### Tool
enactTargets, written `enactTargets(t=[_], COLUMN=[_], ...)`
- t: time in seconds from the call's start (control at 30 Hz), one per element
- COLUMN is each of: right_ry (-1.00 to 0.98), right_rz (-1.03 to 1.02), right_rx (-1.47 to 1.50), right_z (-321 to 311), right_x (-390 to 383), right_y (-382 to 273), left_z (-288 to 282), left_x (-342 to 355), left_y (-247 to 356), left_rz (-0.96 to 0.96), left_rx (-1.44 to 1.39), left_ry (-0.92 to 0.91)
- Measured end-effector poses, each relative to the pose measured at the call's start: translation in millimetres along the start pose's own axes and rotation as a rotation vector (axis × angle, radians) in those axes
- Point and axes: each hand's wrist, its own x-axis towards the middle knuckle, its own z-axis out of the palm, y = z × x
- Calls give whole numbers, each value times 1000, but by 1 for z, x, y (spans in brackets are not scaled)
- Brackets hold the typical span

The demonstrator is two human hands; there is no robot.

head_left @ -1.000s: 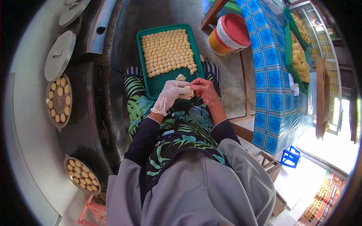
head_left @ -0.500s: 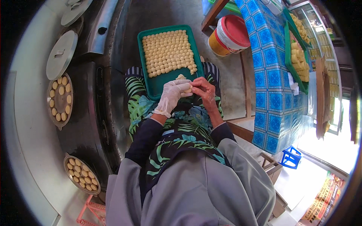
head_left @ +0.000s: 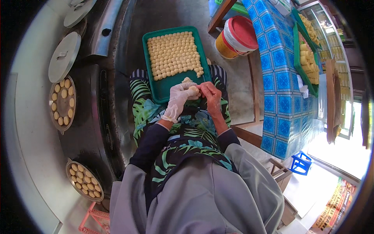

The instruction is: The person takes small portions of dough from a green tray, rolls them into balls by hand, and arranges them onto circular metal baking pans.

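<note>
My left hand (head_left: 176, 102), in a whitish glove, is closed around a small pale piece of dough (head_left: 193, 89). The bare fingers of my right hand (head_left: 213, 100) pinch at the right side of that same piece. Both hands are over the near end of a green tray (head_left: 160, 93) that rests at my lap. Tight rows of small round dough balls (head_left: 173, 52) fill its far part. Just beyond my left fingers shows another pale lump of dough (head_left: 187, 80), partly hidden by the glove.
To the left, a dark stove (head_left: 85, 117) carries a pan of round cakes (head_left: 53, 97) and a nearer pan (head_left: 95, 185) of them. A lidded bucket (head_left: 235, 37) stands at right, beside a table with blue checked cloth (head_left: 278, 97) bearing green trays of yellow pastries (head_left: 308, 64).
My right hand has turned slightly, its fingers now bunched more closely against the dough. The left hand has rolled a little, showing more of the piece. The tray stays put.
</note>
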Motion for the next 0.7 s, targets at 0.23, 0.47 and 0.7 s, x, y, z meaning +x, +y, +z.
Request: enactTargets(t=[0.23,0.47,0.7], right_ry=[-56,-54,-61], right_rz=[-105,104,99], right_rx=[-115,30,20], right_z=[0,-2,-1], right_x=[0,-1,-1], right_y=[11,8,5], left_z=[-5,-5,-7], left_x=[2,1,3], left_y=[-4,1,0], left_rz=[-25,-36,-11], left_rx=[-51,16,67], left_ry=[76,6,2])
